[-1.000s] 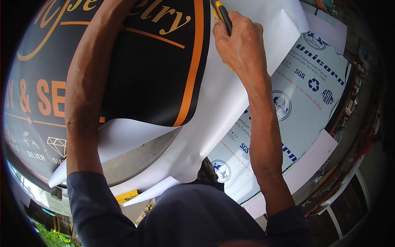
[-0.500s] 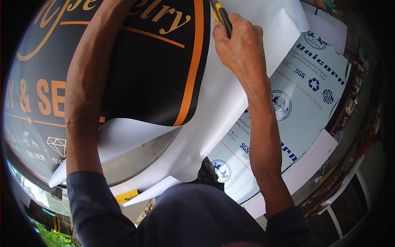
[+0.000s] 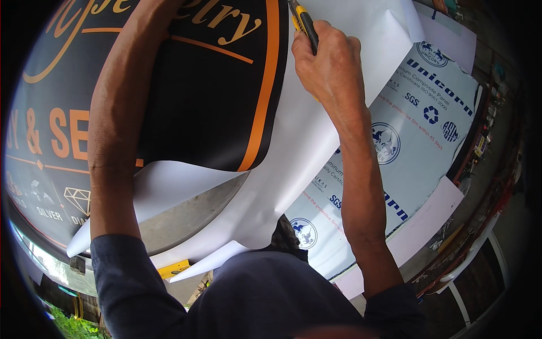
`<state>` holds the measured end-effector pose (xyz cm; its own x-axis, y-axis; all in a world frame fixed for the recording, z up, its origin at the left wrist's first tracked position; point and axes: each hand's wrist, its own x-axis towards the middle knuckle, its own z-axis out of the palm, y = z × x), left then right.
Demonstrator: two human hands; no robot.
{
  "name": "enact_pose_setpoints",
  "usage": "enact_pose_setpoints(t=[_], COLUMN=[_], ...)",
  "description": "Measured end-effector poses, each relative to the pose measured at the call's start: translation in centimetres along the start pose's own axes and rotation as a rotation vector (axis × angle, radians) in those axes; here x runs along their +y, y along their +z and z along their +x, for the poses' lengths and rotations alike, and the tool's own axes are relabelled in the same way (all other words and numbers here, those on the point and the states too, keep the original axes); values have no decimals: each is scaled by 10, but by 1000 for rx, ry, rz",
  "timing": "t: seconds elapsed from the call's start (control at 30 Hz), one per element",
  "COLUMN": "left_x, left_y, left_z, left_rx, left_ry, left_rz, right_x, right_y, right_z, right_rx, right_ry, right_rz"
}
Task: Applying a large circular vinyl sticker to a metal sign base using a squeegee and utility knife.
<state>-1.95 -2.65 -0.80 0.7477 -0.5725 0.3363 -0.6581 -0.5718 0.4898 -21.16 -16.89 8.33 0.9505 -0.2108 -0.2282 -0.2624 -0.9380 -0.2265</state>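
Observation:
My right hand is closed around a yellow-and-black utility knife. Its front end points up and left, beside the edge of a black printed vinyl sheet with an orange border stripe. White trimmed material runs in a wide strip beneath the knife hand. Across the printed sheet reaches my left forearm; the left hand itself lies beyond the top edge of the picture. The sheet's near corner curls up, showing its white underside.
A grey work surface shows under the curled corner. To the right lies a pale blue panel with dark printed marks, over lilac sheets. A yellow tool edge sticks out near my body. Clutter lines the far right.
My right hand has shifted very slightly toward me with the knife. The left forearm and the sheets look almost the same.

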Motion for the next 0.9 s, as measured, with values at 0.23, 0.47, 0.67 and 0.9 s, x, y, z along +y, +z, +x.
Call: enact_pose_setpoints(t=[0.23,0.47,0.67,0.9], left_x=[-13,-3,-9,-5], left_y=[5,1,1,2], left_z=[2,0,2,-1], left_rx=[-5,-4,-1,-2], left_ry=[3,7,10,7], left_rz=[78,-11,33,17], right_x=[-5,-5,-7,-6], right_y=[0,-4,-2,0], right_z=[-1,-3,-4,-9], right_rx=[-34,-54,-58,-35], right_ry=[10,26,44,36], right_rz=[23,9,21,36])
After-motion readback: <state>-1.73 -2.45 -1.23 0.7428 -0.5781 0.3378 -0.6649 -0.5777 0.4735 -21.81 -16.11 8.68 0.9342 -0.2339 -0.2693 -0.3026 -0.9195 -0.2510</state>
